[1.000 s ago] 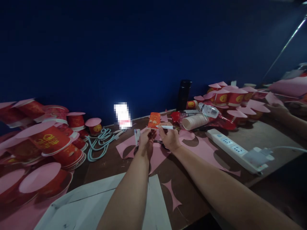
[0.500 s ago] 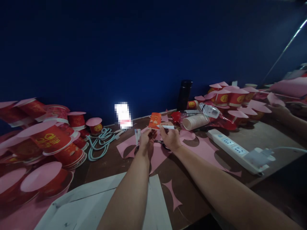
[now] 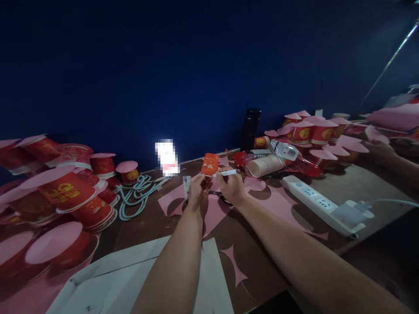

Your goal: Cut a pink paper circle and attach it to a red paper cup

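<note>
My left hand [image 3: 199, 192] is closed around a small red paper cup [image 3: 210, 164] with gold and pale printing, its rim turned toward me. In my right hand [image 3: 234, 187], pinched between thumb and fingers, is a white pen-like marker [image 3: 228, 172]. The marker's front end is at the near rim of the cup; whether it touches is too small to tell. Below the hands lie dark-handled scissors [image 3: 224, 198] on cut pink paper [image 3: 216, 213]. Left of my left hand are a few slim white pens [image 3: 187, 184].
Red cups with pink paper discs [image 3: 67, 187] crowd the left; more [image 3: 324, 131] stand at the right. A power strip [image 3: 322, 205], bagged paper cups [image 3: 266, 165], black bottle [image 3: 251, 128], coiled cable [image 3: 137, 198] and lit phone [image 3: 167, 157] lie around. Another person's hand [image 3: 379, 150] is far right.
The marker has tilted slightly, its outer end a little higher against the cup rim. Both hands keep their grips, and the whole view has shifted slightly.
</note>
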